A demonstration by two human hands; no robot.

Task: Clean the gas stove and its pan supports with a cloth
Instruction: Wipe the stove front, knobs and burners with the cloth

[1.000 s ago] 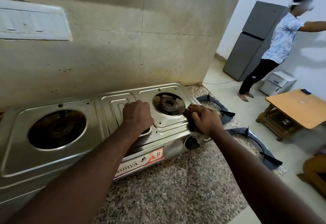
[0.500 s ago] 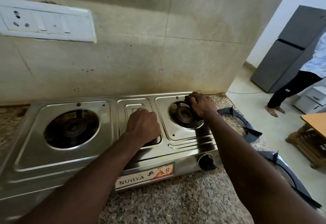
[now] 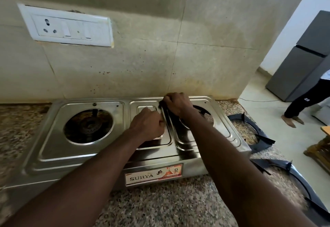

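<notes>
A steel two-burner gas stove (image 3: 53, 148) sits on the granite counter against the wall. Its left burner (image 3: 88, 125) is bare; my right arm hides most of the right burner (image 3: 205, 115). My right hand (image 3: 175, 104) is at the back of the stove top, left of the right burner, closed on a dark cloth (image 3: 168, 113) pressed to the steel. My left hand (image 3: 147, 124) rests as a fist on the centre panel, holding nothing that I can see. Two black pan supports (image 3: 257, 135) (image 3: 294, 182) lie on the counter to the right of the stove.
The granite counter (image 3: 160, 205) ends just right of the pan supports. A switch and socket plate (image 3: 67, 28) is on the tiled wall. Beyond the counter stand a grey fridge (image 3: 303, 66), a person's legs (image 3: 303, 101) and a wooden table's corner (image 3: 319, 148).
My right hand with the cloth has moved from the front right corner, over the right burner, to the back of the stove top. My left hand has stayed on the centre panel.
</notes>
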